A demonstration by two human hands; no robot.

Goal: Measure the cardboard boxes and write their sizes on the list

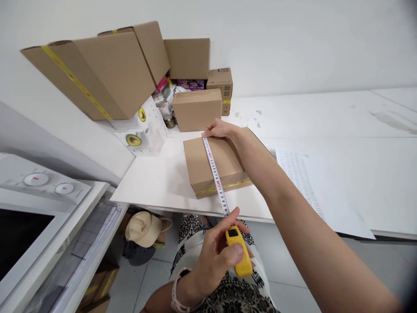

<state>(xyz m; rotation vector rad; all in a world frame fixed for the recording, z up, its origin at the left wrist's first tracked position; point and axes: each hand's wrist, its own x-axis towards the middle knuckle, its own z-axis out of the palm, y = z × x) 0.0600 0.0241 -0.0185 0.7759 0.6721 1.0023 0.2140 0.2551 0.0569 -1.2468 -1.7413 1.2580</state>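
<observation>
A closed brown cardboard box (196, 164) lies on the white table, with yellow tape along its near side. My left hand (213, 252) is closed around a yellow tape measure (243, 263) in front of the table edge. Its white blade (213, 170) is pulled out and runs across the top of the box, past the near edge. At the box's far edge my right hand (219, 128) pinches the blade's end, its fingertips close to the cardboard. My right forearm hides the right part of the box.
Behind stand another brown box (198, 113), a small printed carton (226, 84) and white avocado-print boxes (146, 137) under large cartons (110, 69). Printed sheets (312, 187) lie on the table (342, 113) at right. A white appliance with dials (35, 179) is at left; caps (143, 228) sit below.
</observation>
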